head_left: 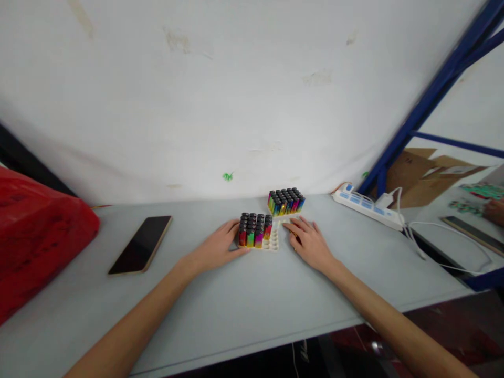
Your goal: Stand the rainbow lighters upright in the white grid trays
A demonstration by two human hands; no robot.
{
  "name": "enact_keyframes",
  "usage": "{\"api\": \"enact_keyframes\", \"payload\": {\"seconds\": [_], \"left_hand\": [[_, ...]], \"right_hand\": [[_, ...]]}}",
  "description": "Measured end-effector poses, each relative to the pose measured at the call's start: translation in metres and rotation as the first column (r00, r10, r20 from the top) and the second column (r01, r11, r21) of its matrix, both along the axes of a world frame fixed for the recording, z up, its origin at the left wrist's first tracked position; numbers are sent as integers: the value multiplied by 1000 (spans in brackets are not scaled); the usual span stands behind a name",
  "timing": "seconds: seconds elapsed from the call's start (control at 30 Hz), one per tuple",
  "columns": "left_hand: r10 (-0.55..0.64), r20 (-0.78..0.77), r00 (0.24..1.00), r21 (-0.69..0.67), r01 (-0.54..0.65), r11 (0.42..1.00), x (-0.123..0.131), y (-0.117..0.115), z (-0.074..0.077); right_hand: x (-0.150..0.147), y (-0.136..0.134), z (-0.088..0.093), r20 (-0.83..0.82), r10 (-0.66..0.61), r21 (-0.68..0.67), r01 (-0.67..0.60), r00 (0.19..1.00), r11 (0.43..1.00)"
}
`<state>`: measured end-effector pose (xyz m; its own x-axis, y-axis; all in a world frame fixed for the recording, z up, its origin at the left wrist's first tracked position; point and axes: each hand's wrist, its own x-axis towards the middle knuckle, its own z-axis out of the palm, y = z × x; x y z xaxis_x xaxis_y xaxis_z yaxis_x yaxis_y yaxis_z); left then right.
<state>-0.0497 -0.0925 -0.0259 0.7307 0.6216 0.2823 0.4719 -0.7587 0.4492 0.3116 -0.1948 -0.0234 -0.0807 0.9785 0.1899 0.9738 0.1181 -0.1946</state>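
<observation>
Upright lighters (251,239) with black tops and bright multicoloured bodies stand in rows in a white tray (271,245). Several holes at the tray's right side hold nothing. My left hand (218,245) grips the tray's left side, thumb along the front edge and fingers round the far side. Just right of the tray, my right hand (311,244) rests low at the table, fingers curled. A small yellowish bit shows between its thumb and fingers, mostly hidden. Behind, close to the wall, stands a second block of lighters (286,203), packed tightly together.
A phone (140,245) lies at left, beside a red bag (35,236). At right a white power strip (366,206) trails cables over the table (244,310). Past the blue metal frame (417,113) are a cardboard box (421,178) and another person's hand (494,211).
</observation>
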Motion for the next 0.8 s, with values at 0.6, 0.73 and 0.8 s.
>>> {"api": "enact_keyframes", "payload": {"seconds": [0.6, 0.73, 0.8], "left_hand": [[1, 1, 1000, -29, -1, 1000, 0, -3, 6], [5, -2, 1000, -26, -5, 1000, 1, -3, 6], [8, -5, 1000, -20, -8, 1000, 0, -3, 6]], "right_hand": [[8, -3, -5, 0, 7, -86, -7, 1000, 996], [5, -4, 0, -29, -3, -12, 3, 1000, 1000], [9, -4, 8, -71, -7, 56, 11, 997, 998]]}}
